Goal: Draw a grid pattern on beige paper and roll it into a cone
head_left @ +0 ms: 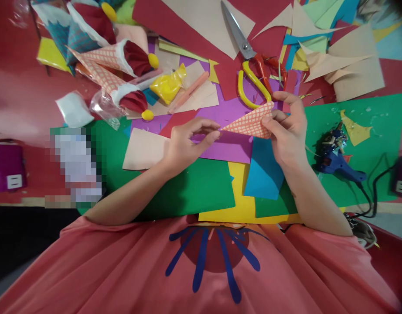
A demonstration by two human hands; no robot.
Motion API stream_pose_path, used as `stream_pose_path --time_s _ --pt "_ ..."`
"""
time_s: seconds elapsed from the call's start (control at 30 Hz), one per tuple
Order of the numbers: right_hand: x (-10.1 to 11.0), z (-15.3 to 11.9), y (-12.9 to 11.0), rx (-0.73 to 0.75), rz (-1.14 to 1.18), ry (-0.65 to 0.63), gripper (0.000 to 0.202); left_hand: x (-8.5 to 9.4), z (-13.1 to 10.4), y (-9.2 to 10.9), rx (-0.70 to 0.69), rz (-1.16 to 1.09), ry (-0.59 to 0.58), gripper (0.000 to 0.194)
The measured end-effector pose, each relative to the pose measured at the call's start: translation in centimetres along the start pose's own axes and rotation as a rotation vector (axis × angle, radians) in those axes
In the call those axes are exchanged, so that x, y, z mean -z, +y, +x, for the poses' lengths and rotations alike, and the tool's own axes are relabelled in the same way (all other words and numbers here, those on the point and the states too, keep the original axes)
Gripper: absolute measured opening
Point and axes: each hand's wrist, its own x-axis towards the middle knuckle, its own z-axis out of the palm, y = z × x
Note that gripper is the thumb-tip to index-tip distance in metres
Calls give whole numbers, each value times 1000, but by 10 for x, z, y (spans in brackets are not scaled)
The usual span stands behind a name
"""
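An orange checkered paper cone (250, 123) lies on its side in the air above purple sheets, its tip pointing left. My right hand (288, 126) holds its wide end between thumb and fingers. At the pointed tip, my left hand (194, 141) has thumb and index finger close together; whether they grip the tip is hard to tell. Just behind the cone are the yellow handles of a pair of scissors (253, 85). Similar finished cones (103, 59) with white rims and dark red tops lie at the back left.
A blue glue gun (340, 165) with a black cable rests on a green sheet (380, 131) at the right. Paper scraps (354, 65) lie at the back right. A yellow plastic packet (168, 86), an orange pen (190, 91) and a white packet (74, 109) are at the left.
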Motion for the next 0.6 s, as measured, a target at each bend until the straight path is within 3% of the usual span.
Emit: stream_pose_path --time_s 0.13,0.37,0.6 --pt "-5 -3 -4 -21 36 -23 41 3 -2 -3 -130 193 -4 10" --pt "-6 -4 -8 -70 73 -59 42 9 -4 -19 -362 421 17 17" --pt "-1 0 1 -137 97 -141 43 19 -1 -18 -524 550 -135 15"
